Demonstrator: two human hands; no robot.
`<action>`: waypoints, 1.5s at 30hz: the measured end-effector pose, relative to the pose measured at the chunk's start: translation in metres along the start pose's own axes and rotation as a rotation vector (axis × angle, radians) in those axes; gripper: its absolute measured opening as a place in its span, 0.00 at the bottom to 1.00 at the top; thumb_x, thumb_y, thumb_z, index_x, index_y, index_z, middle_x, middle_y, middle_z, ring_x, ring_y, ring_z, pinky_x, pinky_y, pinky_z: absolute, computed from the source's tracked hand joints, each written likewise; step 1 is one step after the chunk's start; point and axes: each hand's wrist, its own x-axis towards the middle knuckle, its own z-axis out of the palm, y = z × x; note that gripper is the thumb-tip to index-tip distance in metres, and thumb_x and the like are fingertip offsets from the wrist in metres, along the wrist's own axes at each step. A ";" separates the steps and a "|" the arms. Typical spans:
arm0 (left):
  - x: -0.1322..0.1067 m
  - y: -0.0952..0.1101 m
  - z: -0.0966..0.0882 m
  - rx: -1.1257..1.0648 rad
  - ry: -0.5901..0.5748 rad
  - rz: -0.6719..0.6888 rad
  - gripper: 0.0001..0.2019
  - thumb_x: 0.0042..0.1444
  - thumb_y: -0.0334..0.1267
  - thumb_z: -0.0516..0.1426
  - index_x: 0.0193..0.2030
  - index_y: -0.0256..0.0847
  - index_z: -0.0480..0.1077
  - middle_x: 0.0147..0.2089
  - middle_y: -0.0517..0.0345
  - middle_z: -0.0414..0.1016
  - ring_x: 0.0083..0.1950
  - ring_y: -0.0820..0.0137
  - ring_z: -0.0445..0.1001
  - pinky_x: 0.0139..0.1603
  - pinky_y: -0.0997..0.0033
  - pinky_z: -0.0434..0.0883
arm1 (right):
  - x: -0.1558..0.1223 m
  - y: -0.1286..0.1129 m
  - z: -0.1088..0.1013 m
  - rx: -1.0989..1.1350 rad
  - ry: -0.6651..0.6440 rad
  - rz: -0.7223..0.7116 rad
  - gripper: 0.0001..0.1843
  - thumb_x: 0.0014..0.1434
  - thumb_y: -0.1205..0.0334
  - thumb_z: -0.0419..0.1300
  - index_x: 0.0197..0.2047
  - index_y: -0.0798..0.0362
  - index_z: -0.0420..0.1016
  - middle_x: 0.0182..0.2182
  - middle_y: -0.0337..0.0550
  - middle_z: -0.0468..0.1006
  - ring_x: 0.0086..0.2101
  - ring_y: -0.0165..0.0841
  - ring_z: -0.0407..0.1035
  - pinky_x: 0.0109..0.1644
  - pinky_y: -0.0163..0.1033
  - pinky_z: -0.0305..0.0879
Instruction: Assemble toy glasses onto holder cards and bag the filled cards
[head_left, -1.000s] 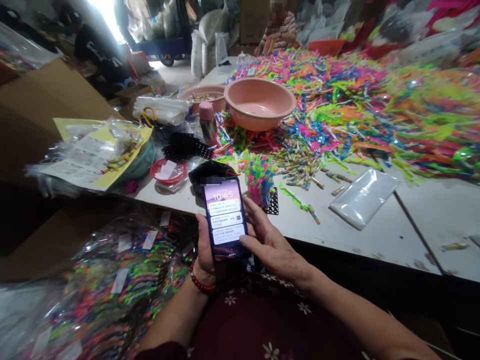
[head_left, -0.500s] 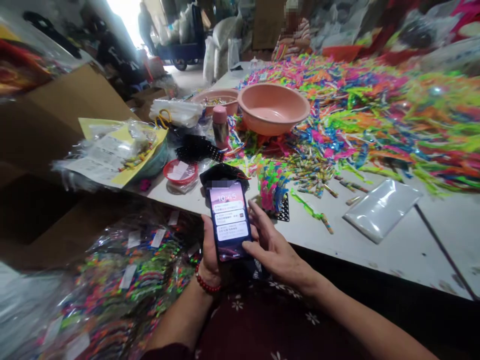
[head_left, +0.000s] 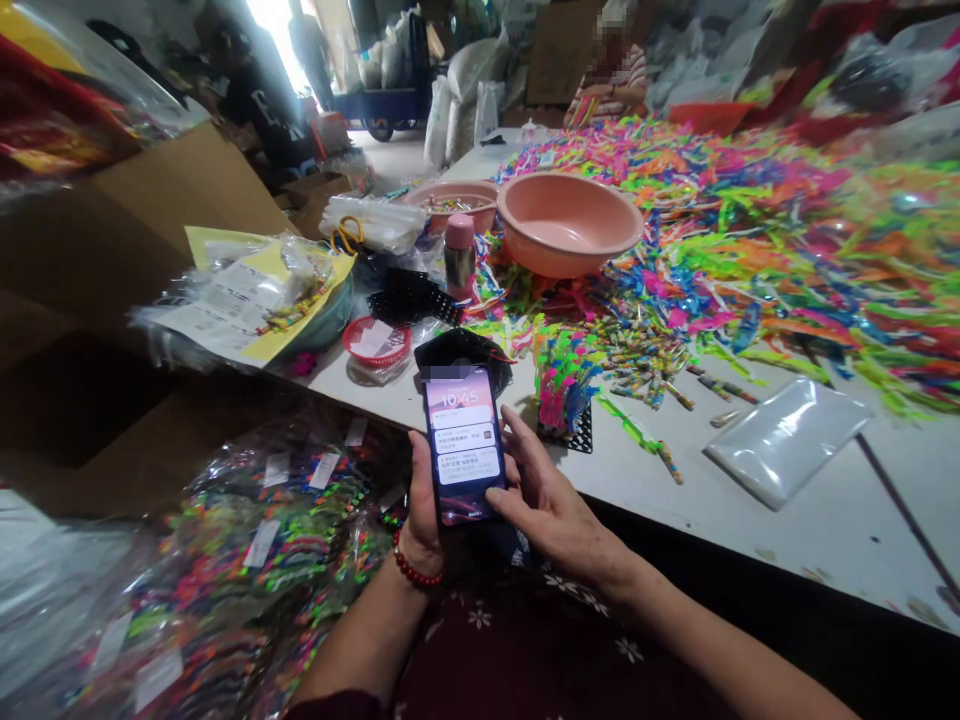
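A lit smartphone showing 10:45 and several notification boxes is held upright over my lap. My left hand grips it from the left, thumb along the edge, a red bead bracelet at the wrist. My right hand is at the phone's lower right, its thumb over the screen and its other fingers spread beside the edge. Just behind the phone lies a black pouch-like item. To its right, a bundle of bright plastic strips stands on a black perforated tray.
A pink basin, a pink-capped bottle and a red basket stand on the white table. Colourful strips cover its far side. A clear plastic packet lies right. Filled bags sit lower left. A person is opposite.
The view has shifted slightly, so the table and its items appear further right and a little lower. Both hands keep nearly the same place at the phone, whose notification list has moved slightly.
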 end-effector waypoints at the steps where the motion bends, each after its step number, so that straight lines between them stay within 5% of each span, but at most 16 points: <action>1: 0.000 0.000 -0.001 0.002 0.005 0.001 0.44 0.57 0.73 0.46 0.59 0.32 0.67 0.47 0.38 0.75 0.47 0.51 0.76 0.47 0.54 0.76 | 0.000 0.000 0.000 -0.005 0.000 0.000 0.50 0.61 0.57 0.63 0.75 0.46 0.33 0.71 0.52 0.51 0.66 0.40 0.55 0.69 0.48 0.54; 20: 0.001 0.002 -0.004 0.070 -0.016 0.008 0.44 0.57 0.73 0.46 0.60 0.31 0.66 0.46 0.37 0.75 0.45 0.51 0.77 0.45 0.54 0.76 | 0.000 0.003 -0.001 -0.087 -0.017 -0.006 0.50 0.62 0.55 0.62 0.75 0.44 0.32 0.69 0.51 0.56 0.63 0.42 0.59 0.67 0.51 0.58; 31: 0.004 0.006 -0.003 0.061 0.019 0.044 0.43 0.56 0.72 0.49 0.62 0.32 0.64 0.47 0.38 0.74 0.43 0.54 0.77 0.46 0.54 0.76 | 0.000 0.010 -0.009 -0.185 0.058 -0.030 0.48 0.61 0.56 0.63 0.74 0.44 0.38 0.71 0.51 0.50 0.69 0.41 0.46 0.71 0.54 0.48; 38: 0.007 0.020 -0.011 0.151 0.072 0.149 0.45 0.52 0.73 0.53 0.62 0.35 0.64 0.41 0.45 0.73 0.38 0.59 0.75 0.43 0.58 0.75 | -0.005 0.025 -0.020 -0.234 0.121 0.035 0.43 0.60 0.51 0.64 0.72 0.46 0.47 0.67 0.54 0.57 0.64 0.42 0.58 0.69 0.55 0.52; 45: 0.000 0.041 -0.032 0.156 0.223 0.303 0.38 0.47 0.66 0.65 0.53 0.34 0.70 0.40 0.49 0.70 0.40 0.63 0.71 0.46 0.63 0.74 | 0.002 0.055 -0.020 -0.247 0.065 0.139 0.30 0.59 0.49 0.64 0.60 0.51 0.63 0.52 0.50 0.72 0.50 0.37 0.70 0.59 0.49 0.65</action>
